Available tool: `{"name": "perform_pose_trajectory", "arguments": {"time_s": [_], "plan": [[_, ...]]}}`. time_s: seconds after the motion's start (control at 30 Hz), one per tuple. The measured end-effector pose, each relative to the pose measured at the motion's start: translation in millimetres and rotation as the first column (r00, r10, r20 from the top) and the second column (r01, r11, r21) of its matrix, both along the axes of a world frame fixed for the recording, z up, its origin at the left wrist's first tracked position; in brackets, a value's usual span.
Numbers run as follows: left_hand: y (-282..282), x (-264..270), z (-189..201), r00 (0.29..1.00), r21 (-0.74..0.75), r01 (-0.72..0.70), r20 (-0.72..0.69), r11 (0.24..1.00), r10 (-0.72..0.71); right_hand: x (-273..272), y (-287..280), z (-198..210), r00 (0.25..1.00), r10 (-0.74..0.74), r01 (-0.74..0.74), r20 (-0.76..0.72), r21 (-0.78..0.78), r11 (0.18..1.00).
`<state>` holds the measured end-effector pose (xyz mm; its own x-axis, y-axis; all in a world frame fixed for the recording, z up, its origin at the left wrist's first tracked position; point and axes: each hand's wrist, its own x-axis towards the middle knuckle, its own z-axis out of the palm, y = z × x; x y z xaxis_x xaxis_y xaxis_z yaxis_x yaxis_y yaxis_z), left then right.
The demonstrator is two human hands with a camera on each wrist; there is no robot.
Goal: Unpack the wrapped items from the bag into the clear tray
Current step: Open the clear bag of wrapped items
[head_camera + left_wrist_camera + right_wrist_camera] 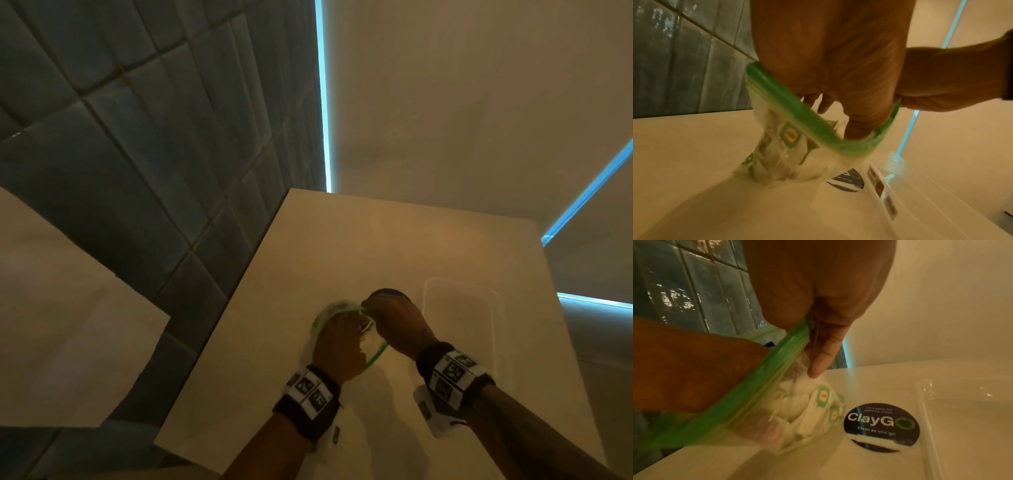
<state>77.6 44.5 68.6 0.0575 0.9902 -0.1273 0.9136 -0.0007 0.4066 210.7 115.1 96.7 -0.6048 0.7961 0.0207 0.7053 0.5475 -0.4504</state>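
- Grey-blue tiled wall [144,144] stands behind a pale cream counter [342,246]; blue-lit strips run along the edges of the plain wall to the right.
- Round black sticker [880,422] lies flat on the counter, between the bag and the tray. Legible text: "Let's keep our pantries clean", "ClayGO" with a green arrow ring as the O, "Clean as you go". A white band crosses its lower part.
- Zip bag [764,386], clear plastic with a green seal strip, is held just above the counter at centre, mouth up, its base at or near the surface.
- Wrapped items [819,404] are still inside the bag: white packets with green labels carrying a yellow emblem; the emblem's writing is too blurred to read.
- Left hand [337,346] grips the bag's left side, fingers reaching into the open mouth and showing through the plastic in the right wrist view.
- Right hand [394,322] pinches the green strip at the far right end of the mouth, index finger pointing down along the bag.
- Both wrists wear black bands with white square-patterned markers.
- Clear tray [493,342] sits on the counter just right of the right hand; no contents show in it.
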Motion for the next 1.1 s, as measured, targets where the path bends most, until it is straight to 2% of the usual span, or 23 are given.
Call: {"name": "perform_pose_trajectory", "arguments": {"time_s": [0.07, 0.13, 0.2, 0.3, 0.37, 0.43, 0.5, 0.57, 0.67, 0.83, 0.93, 0.97, 1.0, 1.03, 1.1], "plan": [[15.8, -0.1, -1.0, 1.0, -0.035, -0.006, -0.025, 0.999, 0.005, -0.6, 0.5, -5.3, 0.997, -0.019, 0.022, -0.076, 0.044, 0.999], [29.9, -1.1, -6.8, 0.999, -0.136, -0.039, -0.027, 0.99, 0.035, 1.4, -0.2, -11.8, 0.992, -0.053, 0.058, -0.114, 0.04, 0.998], [39.6, -2.5, -15.4, 0.996, -0.246, -0.033, -0.088, 0.969, 0.011, 5.5, -2.3, -19.5, 0.992, -0.069, 0.072, -0.11, 0.022, 0.997], [41.7, -1.5, -25.5, 0.988, -0.397, 0.015, -0.136, 0.918, -0.075, 12.9, -12.6, -30.9, 0.996, -0.09, 0.09, 0.007, -0.065, 0.994], [38.5, -0.2, -29.7, 0.987, -0.482, 0.011, -0.133, 0.876, -0.085, 18.5, -19.2, -36.7, 0.985, -0.163, 0.167, 0.049, -0.122, 0.978], [34.6, 0.8, -30.8, 0.985, -0.527, 0.013, -0.139, 0.85, -0.101, 22.2, -22.8, -38.4, 0.966, -0.245, 0.256, 0.081, -0.177, 0.95], [32.6, 1.4, -24.7, 0.989, -0.554, 0.03, -0.102, 0.832, -0.104, 22.7, -22.8, -38.0, 0.954, -0.26, 0.288, 0.152, -0.202, 0.936], [30.8, 1.0, -15.4, 0.996, -0.559, 0.052, -0.033, 0.828, -0.085, 22.3, -21.2, -39.0, 0.946, -0.266, 0.304, 0.185, -0.224, 0.926], [21.2, 0.7, -2.1, 0.995, -0.499, 0.089, 0.078, 0.862, -0.058, 22.8, -19.9, -41.5, 0.932, -0.297, 0.344, 0.206, -0.256, 0.903], [0.8, 5.9, -16.7, 1.0, -0.35, 0.029, 0.014, 0.936, -0.026, 19.6, -25.8, -39.7, 0.934, -0.299, 0.348, 0.195, -0.312, 0.884], [-3.4, 6.9, -27.4, 0.998, -0.353, -0.047, -0.044, 0.934, 0.033, 14.5, -27.6, -41.1, 0.922, -0.375, 0.384, 0.099, -0.371, 0.846], [-2.8, 5.9, -37.3, 0.994, -0.268, -0.093, -0.078, 0.959, 0.074, 12.4, -27.6, -39.8, 0.904, -0.426, 0.402, 0.041, -0.428, 0.81], [0.1, 3.6, -39.7, 0.99, -0.25, -0.131, -0.078, 0.959, 0.115, 10.6, -28.3, -37.8, 0.874, -0.484, 0.407, -0.033, -0.492, 0.769], [1.7, 2.3, -47.8, 0.988, -0.333, -0.14, 0.021, 0.932, 0.156, 9.3, -29.7, -35.2, 0.837, -0.537, 0.403, -0.106, -0.544, 0.736], [-0.8, 2.3, -55.3, 0.982, -0.264, -0.165, 0.043, 0.95, 0.183, 9.5, -35.6, -30.3, 0.756, -0.619, 0.391, -0.215, -0.61, 0.689]]}}
